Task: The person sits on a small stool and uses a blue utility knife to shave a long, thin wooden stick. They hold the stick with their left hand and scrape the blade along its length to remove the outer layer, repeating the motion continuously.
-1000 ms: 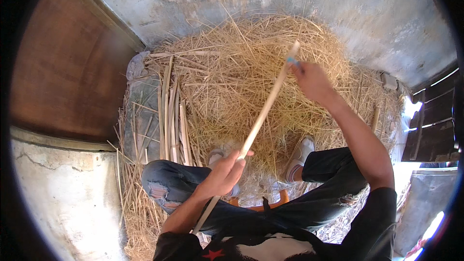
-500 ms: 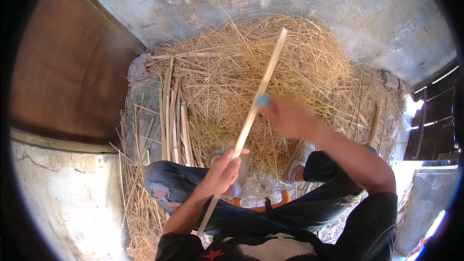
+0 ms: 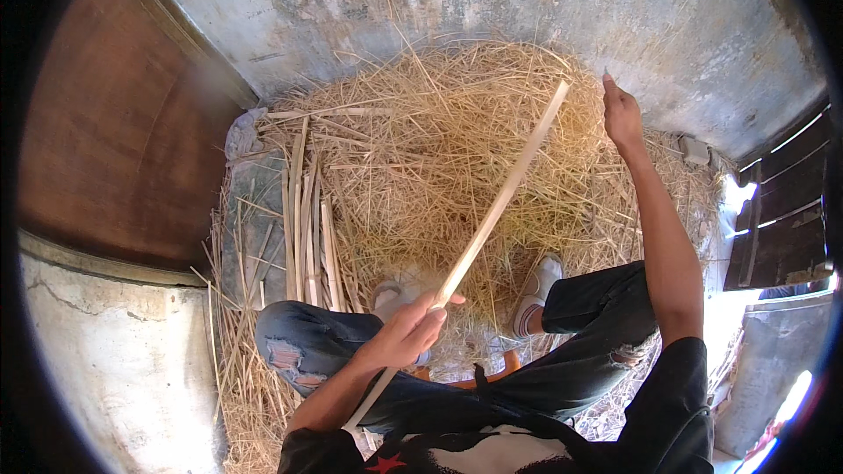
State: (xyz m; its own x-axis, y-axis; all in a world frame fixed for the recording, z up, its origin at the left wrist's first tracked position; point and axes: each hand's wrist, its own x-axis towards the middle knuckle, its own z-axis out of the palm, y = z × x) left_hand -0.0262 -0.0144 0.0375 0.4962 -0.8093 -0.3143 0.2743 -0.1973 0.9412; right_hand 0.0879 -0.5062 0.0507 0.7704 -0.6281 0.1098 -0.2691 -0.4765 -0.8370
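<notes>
A long, pale bamboo strip (image 3: 502,196) slants up and away from my lap, its far end over the heap of shavings. My left hand (image 3: 406,330) is closed round its lower part, and the near end runs down beside my left forearm. My right hand (image 3: 622,114) is stretched far out at the upper right, apart from the strip. Its fingers are curled together; a thin tip pokes out at their top, but what they hold is mostly hidden.
A large heap of curly shavings (image 3: 439,123) covers the floor ahead, up to the grey wall (image 3: 527,0). Several split strips (image 3: 303,219) lie at the left. A brown wooden panel (image 3: 114,123) stands farther left. My shoes (image 3: 540,281) rest among the shavings.
My right hand has swept away from the strip, outward and up to the right; a blue bit seen at its fingers is now hidden. The strip's far end has shifted right and down.
</notes>
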